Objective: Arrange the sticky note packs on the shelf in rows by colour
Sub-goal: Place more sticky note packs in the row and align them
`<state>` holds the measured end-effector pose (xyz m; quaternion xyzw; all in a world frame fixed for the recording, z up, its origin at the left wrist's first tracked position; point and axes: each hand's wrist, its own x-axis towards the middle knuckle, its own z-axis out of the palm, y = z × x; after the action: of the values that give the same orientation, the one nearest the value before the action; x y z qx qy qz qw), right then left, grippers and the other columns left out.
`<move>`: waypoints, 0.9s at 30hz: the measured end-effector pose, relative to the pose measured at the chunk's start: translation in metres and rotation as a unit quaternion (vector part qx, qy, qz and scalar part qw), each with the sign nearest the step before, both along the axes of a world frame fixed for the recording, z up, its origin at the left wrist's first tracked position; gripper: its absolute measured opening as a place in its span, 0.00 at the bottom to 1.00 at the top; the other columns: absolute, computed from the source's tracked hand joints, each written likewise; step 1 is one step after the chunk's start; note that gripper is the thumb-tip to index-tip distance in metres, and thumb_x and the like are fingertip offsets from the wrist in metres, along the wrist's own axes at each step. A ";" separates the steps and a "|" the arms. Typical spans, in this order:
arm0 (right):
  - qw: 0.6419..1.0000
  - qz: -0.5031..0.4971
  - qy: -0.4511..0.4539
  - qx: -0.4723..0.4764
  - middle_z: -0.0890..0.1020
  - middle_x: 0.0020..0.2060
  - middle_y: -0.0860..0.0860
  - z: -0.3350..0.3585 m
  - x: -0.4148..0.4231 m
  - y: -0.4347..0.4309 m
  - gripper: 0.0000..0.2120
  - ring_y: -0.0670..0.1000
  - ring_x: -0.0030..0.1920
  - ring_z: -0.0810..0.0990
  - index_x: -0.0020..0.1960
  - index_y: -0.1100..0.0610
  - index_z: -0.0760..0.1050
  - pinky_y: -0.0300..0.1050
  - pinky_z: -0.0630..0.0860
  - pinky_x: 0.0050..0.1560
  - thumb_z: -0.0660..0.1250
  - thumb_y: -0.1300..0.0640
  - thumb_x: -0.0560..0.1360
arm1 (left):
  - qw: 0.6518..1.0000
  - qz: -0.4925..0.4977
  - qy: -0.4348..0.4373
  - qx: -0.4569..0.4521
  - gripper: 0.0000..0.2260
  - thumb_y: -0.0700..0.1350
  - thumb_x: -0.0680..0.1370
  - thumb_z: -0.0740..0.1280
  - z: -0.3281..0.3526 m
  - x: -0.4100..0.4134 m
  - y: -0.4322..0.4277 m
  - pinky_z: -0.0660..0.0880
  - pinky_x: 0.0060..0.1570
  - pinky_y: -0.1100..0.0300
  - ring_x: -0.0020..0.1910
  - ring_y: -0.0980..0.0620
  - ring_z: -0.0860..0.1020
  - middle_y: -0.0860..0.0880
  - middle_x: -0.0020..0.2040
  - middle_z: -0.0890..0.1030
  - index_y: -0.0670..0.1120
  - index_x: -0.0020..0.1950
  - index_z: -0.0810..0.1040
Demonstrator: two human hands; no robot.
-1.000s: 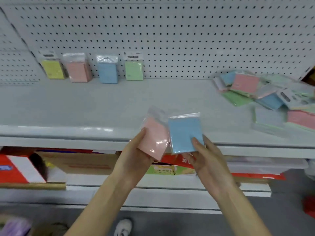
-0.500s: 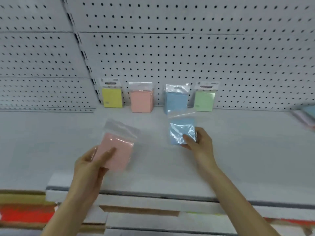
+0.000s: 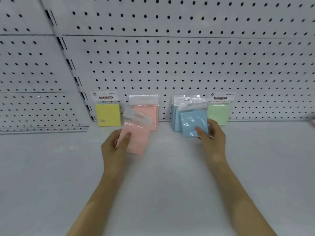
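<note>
Four sticky note packs lean against the pegboard at the back of the white shelf (image 3: 51,167): a yellow pack (image 3: 107,114), a pink pack (image 3: 150,109), a blue pack (image 3: 176,118) and a green pack (image 3: 218,113). My left hand (image 3: 114,149) grips another pink pack (image 3: 137,138), tilted, just in front of the standing pink one. My right hand (image 3: 212,138) holds another blue pack (image 3: 193,121) close in front of the standing blue one, partly covering it.
The white pegboard wall (image 3: 187,65) closes off the back of the shelf. A slotted upright (image 3: 71,70) runs down at the left of the yellow pack. A blurred object shows at the far right edge (image 3: 312,119).
Both hands have moved forward toward the pegboard, carrying the pink and blue packs up to the standing packs of the same colour. The view has moved closer.
</note>
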<state>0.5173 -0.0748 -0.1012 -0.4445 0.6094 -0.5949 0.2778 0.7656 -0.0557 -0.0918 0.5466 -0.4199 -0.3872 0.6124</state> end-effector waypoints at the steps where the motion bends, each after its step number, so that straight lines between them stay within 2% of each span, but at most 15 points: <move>1: 1.000 -0.011 0.007 -0.001 0.79 0.44 0.44 -0.001 -0.001 -0.002 0.13 0.44 0.43 0.76 0.57 0.54 0.74 0.38 0.74 0.45 0.69 0.61 0.73 | 1.000 0.007 0.010 -0.005 0.04 0.40 0.76 0.68 -0.002 -0.001 -0.007 0.72 0.41 0.56 0.39 0.54 0.76 0.53 0.39 0.80 0.48 0.42 0.80; 2: 1.000 -0.021 0.014 0.001 0.78 0.44 0.44 -0.002 -0.003 -0.003 0.14 0.43 0.42 0.76 0.57 0.54 0.74 0.33 0.72 0.42 0.70 0.61 0.73 | 1.000 0.012 0.015 -0.011 0.04 0.40 0.76 0.69 -0.003 -0.004 -0.014 0.73 0.41 0.57 0.38 0.54 0.77 0.53 0.39 0.80 0.48 0.43 0.79; 4: 0.999 -0.038 0.023 0.005 0.78 0.43 0.42 -0.003 -0.004 -0.005 0.14 0.41 0.41 0.76 0.56 0.53 0.73 0.27 0.70 0.38 0.70 0.61 0.73 | 1.000 0.013 0.013 -0.020 0.05 0.38 0.75 0.69 -0.003 -0.010 -0.025 0.74 0.37 0.66 0.37 0.58 0.77 0.55 0.39 0.79 0.48 0.44 0.77; 6: 0.998 -0.054 0.029 0.006 0.78 0.42 0.42 -0.004 -0.006 -0.005 0.14 0.41 0.40 0.76 0.55 0.53 0.72 0.27 0.70 0.37 0.71 0.61 0.72 | 0.999 0.014 0.017 -0.026 0.09 0.36 0.74 0.70 -0.002 -0.017 -0.038 0.73 0.36 0.69 0.35 0.60 0.76 0.51 0.41 0.79 0.48 0.43 0.74; 9: 0.996 -0.077 0.038 0.011 0.78 0.42 0.44 -0.005 -0.008 -0.007 0.14 0.44 0.40 0.77 0.53 0.54 0.71 0.32 0.71 0.38 0.73 0.60 0.71 | 0.999 0.029 -0.023 -0.022 0.12 0.37 0.72 0.72 -0.005 -0.024 -0.053 0.74 0.40 0.64 0.38 0.55 0.77 0.49 0.42 0.80 0.51 0.41 0.73; 12: 0.995 -0.083 0.051 0.017 0.78 0.42 0.44 -0.006 -0.008 -0.008 0.14 0.43 0.39 0.77 0.52 0.52 0.71 0.26 0.70 0.35 0.73 0.59 0.71 | 0.993 0.065 -0.098 0.000 0.10 0.43 0.71 0.74 -0.009 -0.029 -0.061 0.73 0.43 0.64 0.39 0.61 0.77 0.54 0.43 0.79 0.52 0.43 0.73; 15: 0.993 -0.088 0.075 0.027 0.79 0.43 0.48 -0.006 -0.009 -0.012 0.14 0.46 0.42 0.77 0.53 0.50 0.72 0.27 0.70 0.36 0.73 0.56 0.71 | 0.983 0.083 -0.163 0.024 0.12 0.47 0.69 0.75 -0.012 -0.031 -0.064 0.71 0.44 0.60 0.43 0.54 0.76 0.51 0.49 0.77 0.52 0.48 0.74; 18: 0.991 -0.093 0.090 0.043 0.80 0.46 0.49 -0.006 -0.010 -0.016 0.16 0.50 0.45 0.78 0.55 0.50 0.73 0.35 0.71 0.41 0.74 0.54 0.70 | 0.983 0.082 -0.162 0.021 0.16 0.46 0.68 0.76 -0.012 -0.032 -0.065 0.70 0.40 0.63 0.44 0.52 0.76 0.51 0.50 0.76 0.52 0.50 0.72; 20: 0.990 -0.092 0.098 0.050 0.80 0.46 0.49 -0.004 -0.008 -0.017 0.18 0.49 0.44 0.78 0.57 0.51 0.73 0.36 0.71 0.42 0.74 0.53 0.70 | 0.985 0.085 -0.145 0.023 0.19 0.45 0.67 0.77 -0.010 -0.033 -0.066 0.71 0.40 0.63 0.43 0.53 0.76 0.52 0.49 0.77 0.52 0.51 0.70; 24: 0.990 -0.079 0.101 0.055 0.79 0.43 0.45 -0.001 -0.006 -0.015 0.17 0.41 0.41 0.77 0.56 0.51 0.74 0.26 0.71 0.38 0.74 0.56 0.70 | 0.985 0.088 -0.147 0.031 0.20 0.46 0.67 0.77 -0.010 -0.034 -0.066 0.72 0.42 0.59 0.43 0.53 0.77 0.53 0.48 0.78 0.52 0.51 0.69; 27: 0.989 -0.071 0.111 0.063 0.80 0.44 0.44 -0.002 -0.007 -0.016 0.16 0.41 0.42 0.78 0.56 0.52 0.76 0.23 0.70 0.40 0.74 0.57 0.70 | 0.983 0.090 -0.153 0.035 0.20 0.46 0.67 0.77 -0.010 -0.034 -0.068 0.74 0.45 0.56 0.43 0.53 0.77 0.53 0.49 0.78 0.53 0.51 0.69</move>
<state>0.5100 -0.0905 -0.1030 -0.4450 0.7028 -0.5205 0.1928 0.7318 -0.1234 -0.1022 0.6563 -0.4439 -0.2561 0.5538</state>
